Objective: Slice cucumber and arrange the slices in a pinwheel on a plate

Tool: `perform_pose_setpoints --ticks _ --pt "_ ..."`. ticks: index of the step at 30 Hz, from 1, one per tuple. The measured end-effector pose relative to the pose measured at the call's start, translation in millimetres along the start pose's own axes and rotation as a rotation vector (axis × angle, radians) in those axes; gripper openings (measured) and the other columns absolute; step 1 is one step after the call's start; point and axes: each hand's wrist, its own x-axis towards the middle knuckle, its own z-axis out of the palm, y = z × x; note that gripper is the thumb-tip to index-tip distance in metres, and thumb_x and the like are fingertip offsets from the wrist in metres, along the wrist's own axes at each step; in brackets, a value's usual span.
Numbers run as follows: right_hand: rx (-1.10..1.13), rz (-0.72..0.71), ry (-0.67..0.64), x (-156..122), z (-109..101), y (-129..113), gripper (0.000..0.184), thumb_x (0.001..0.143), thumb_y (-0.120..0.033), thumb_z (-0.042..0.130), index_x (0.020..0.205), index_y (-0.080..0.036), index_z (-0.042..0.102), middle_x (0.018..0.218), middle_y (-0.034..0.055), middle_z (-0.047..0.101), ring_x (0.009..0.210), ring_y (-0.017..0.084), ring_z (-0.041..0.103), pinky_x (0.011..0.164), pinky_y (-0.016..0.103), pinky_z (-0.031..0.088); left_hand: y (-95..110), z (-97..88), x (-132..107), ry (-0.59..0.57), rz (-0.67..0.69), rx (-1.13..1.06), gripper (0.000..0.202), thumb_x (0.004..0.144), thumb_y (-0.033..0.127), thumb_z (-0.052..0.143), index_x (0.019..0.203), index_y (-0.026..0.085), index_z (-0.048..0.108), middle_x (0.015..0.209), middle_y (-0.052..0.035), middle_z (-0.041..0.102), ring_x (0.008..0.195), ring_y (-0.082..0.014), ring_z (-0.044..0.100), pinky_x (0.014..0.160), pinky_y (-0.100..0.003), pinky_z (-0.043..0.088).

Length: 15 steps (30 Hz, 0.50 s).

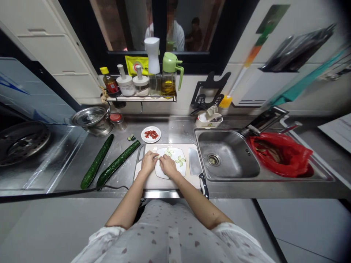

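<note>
Head view, landmark = cutting board (149, 184). White plate (181, 171) sits on the board, about mid-board. Pale green slices (180, 160) on the plate in a curved fan, right part; second group of slices at the plate's far edge.

Left hand (148, 162): over the board's left half, at the plate's left edge. Fingers bent, tips drawn nearly together by a pale green bit; too small to tell if it's gripped. Right hand (168, 166): over mid-board, above the plate, fingers curled down, tips near the left hand's. Gap and anything under them hidden, can't tell if it has hold of something.

Knife (195, 162) lies along the board's right side, blade on the board, black handle running to the near right corner. Two whole cucumbers (119, 163) left of the board. Small cucumber pieces (131, 137) off its far left corner. Round dish (143, 137) of chopped red bits (151, 134) just beyond the board. Lidded pot (100, 126) and red-capped jar (119, 123) farther out, beyond-left of it. Sink (233, 160) directly right of the board; red bag (282, 157) past that. Shelf (161, 99) with bottles beyond the board, at the wall.
</note>
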Motion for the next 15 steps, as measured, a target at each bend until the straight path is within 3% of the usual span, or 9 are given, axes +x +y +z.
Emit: perform_pose_setpoints --ticks 15 --pt "-0.016 -0.001 -0.001 -4.6 -3.8 1.5 0.03 0.095 -0.03 0.039 0.117 -0.021 0.058 0.112 0.0121 0.055 0.106 0.024 0.048 0.079 0.032 0.044 -0.8 4.3 1.7 0.01 -0.005 -0.037 0.026 0.084 0.024 0.058 0.106 0.022 0.071 0.093 -0.006 0.057 0.09 -0.0183 0.057 0.083 -0.029 0.044"
